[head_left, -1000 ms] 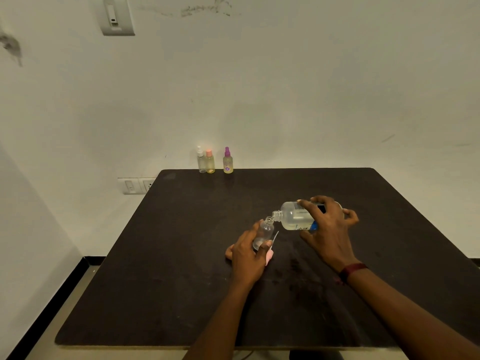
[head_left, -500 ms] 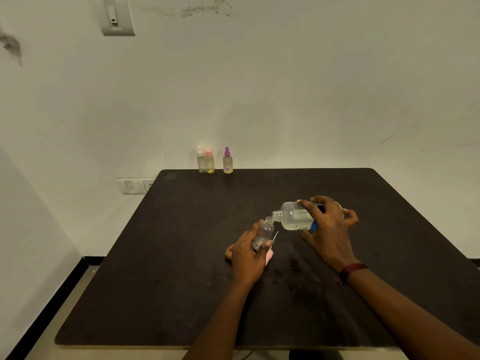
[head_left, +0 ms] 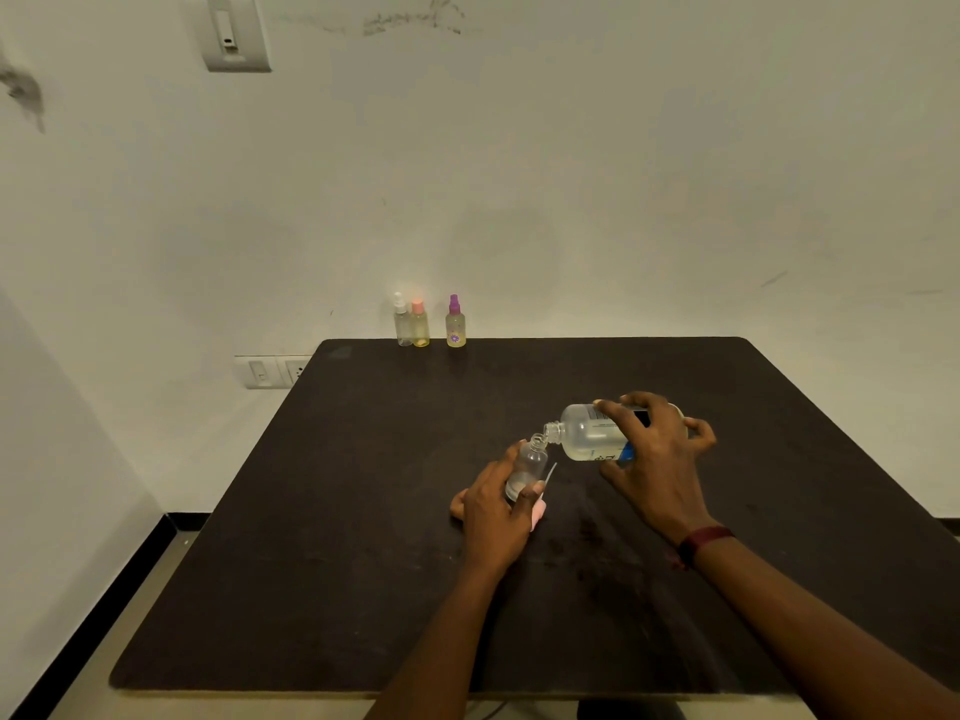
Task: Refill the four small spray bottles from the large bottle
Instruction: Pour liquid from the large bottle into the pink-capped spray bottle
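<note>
My left hand grips a small clear spray bottle with its top off, standing near the middle of the dark table. The same hand also holds a pink spray cap with its thin tube. My right hand holds the large clear bottle tipped sideways, its open neck at the small bottle's mouth. Three other small spray bottles stand at the table's far edge: a white-capped one, an orange-capped one and a purple-capped one.
A wall rises right behind the table's far edge, with sockets low on the left. The floor shows past the left and near edges of the table.
</note>
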